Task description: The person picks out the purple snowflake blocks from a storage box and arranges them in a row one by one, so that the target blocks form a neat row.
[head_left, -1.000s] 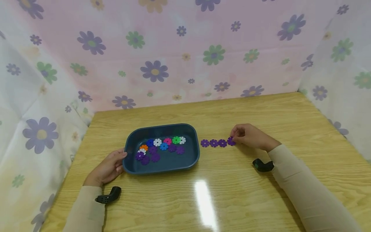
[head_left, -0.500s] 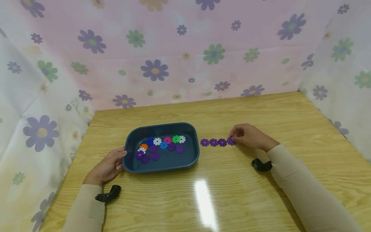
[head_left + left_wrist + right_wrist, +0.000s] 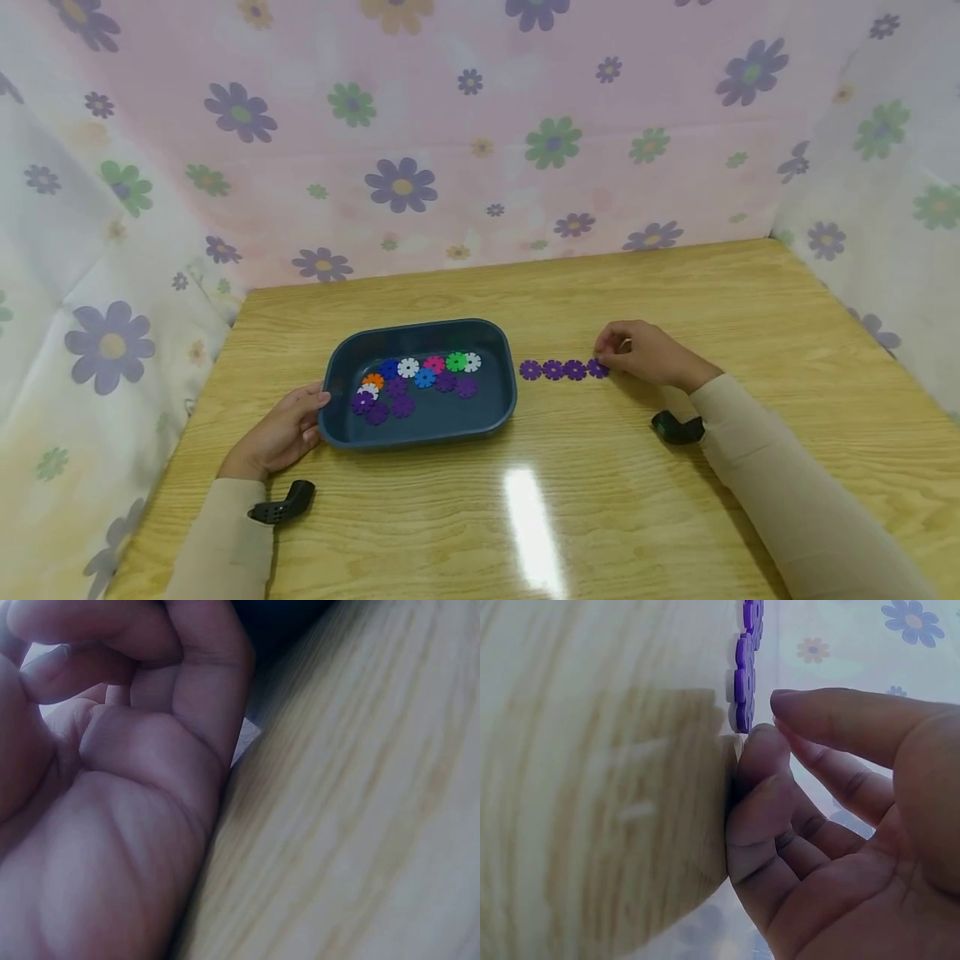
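Note:
My left hand [image 3: 281, 429] holds the left end of a dark blue plastic tray [image 3: 420, 440], thumb at the rim and curled fingers against the outer wall. Inside lie several flower-shaped plastic discs, among them an orange disc [image 3: 372, 381], a green disc [image 3: 456, 361] and a pink disc [image 3: 433, 364]. Right of the tray, purple discs run in a row, beginning with a purple disc [image 3: 530, 370]. At the row's right end my right hand [image 3: 645, 352] has its fingertips at the last purple disc [image 3: 596, 369], which lies flat. The right wrist view shows that disc's edge [image 3: 744, 720] just beyond loosely bent fingers.
The wooden table [image 3: 420, 517] carries everything, with a bright light reflection near its front. Flower-printed cloth [image 3: 480, 167] hangs at the back and both sides. A black wrist device [image 3: 285, 504] sits at each sleeve.
The last purple disc has settled from slightly raised to level with the row, with the right hand's fingertips lowering slightly. The left hand and tray have stayed in place.

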`<act>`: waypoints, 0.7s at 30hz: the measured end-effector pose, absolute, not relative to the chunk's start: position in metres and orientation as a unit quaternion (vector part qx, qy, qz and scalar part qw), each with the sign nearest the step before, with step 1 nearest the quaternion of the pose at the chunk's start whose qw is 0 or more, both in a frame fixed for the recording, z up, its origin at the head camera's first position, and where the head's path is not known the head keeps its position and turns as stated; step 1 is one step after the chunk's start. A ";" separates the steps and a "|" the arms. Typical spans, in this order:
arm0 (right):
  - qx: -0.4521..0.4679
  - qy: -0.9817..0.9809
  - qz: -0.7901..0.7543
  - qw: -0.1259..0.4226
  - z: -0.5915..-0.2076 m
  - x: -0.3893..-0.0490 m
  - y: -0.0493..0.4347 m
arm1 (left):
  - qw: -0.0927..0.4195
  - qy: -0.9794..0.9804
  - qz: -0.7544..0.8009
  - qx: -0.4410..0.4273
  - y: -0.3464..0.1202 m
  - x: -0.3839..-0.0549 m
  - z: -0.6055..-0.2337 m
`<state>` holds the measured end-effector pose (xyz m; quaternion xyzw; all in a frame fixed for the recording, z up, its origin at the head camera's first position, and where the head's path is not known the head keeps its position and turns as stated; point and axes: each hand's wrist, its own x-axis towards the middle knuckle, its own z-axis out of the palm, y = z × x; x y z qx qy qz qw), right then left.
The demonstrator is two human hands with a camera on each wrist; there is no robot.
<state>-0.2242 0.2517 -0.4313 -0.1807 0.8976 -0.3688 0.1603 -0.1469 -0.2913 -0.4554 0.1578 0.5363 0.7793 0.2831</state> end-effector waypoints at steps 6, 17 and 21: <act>-0.187 0.903 -0.366 0.123 -0.422 -0.222 0.241 | 0.282 0.536 0.780 0.158 -0.290 -0.148 -0.458; -0.320 0.878 -0.346 0.080 -0.346 -0.230 0.154 | 0.278 0.544 0.775 0.161 -0.290 -0.146 -0.459; -0.357 0.868 -0.331 0.093 -0.327 -0.234 0.119 | 0.276 0.546 0.774 0.163 -0.291 -0.146 -0.457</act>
